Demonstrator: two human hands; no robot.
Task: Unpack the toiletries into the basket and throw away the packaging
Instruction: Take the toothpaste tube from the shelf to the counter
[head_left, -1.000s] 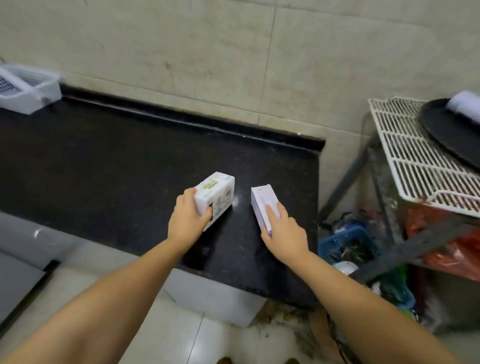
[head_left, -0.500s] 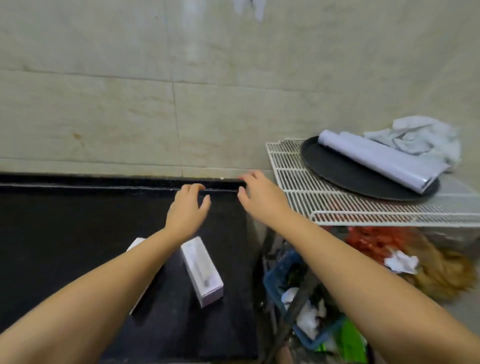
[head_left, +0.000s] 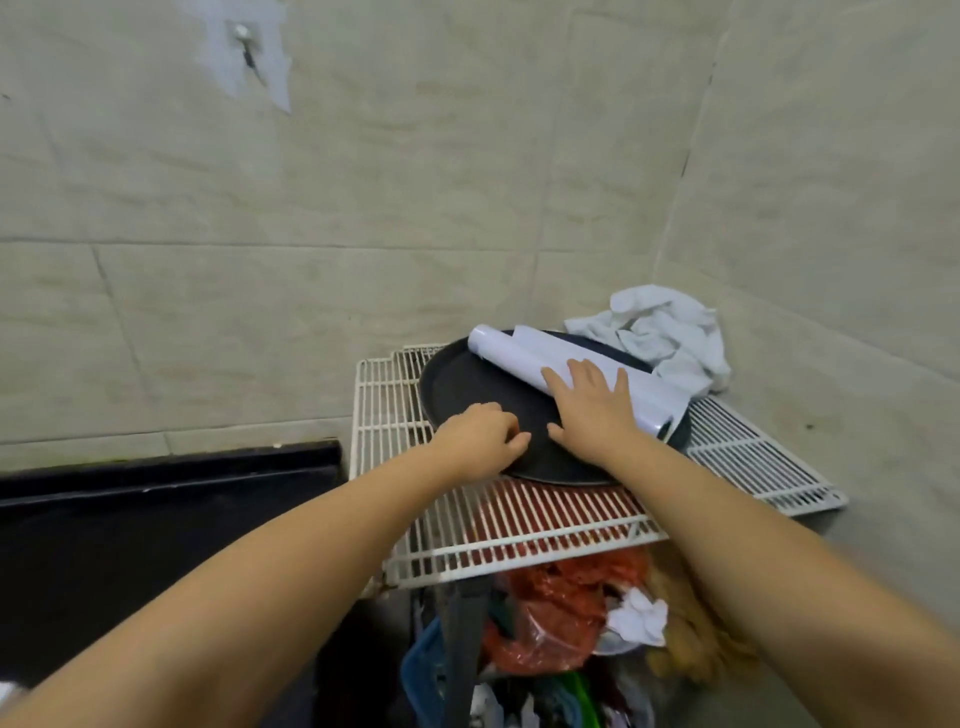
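Our right hand (head_left: 592, 415) lies palm down with its fingers (head_left: 582, 371) spread apart, their tips resting on a rolled white sheet (head_left: 524, 351), the thumb stretched out over the dark surface beneath. Our left hand (head_left: 480, 439) sits just beside it, fingers (head_left: 511, 441) curled together at the near rim of a round black tray (head_left: 457, 379); whether they pinch that rim we cannot tell. The roll lies across the tray, running from beyond our right fingertips down to the right of the palm. The tray rests on a white wire rack (head_left: 384, 395) that stretches out on every side of our hands. Beyond the right fingers, against the tiled corner, a crumpled white cloth (head_left: 670, 332) touches the tray's far edge. Below the rack, under our forearms, red plastic bags (head_left: 550, 613), a wad of white paper (head_left: 636, 616) and the edge of a blue bin (head_left: 421, 670) show among rubbish. Left of our left hand runs the black countertop (head_left: 156, 519). Neither toiletry boxes nor basket appear in this view.
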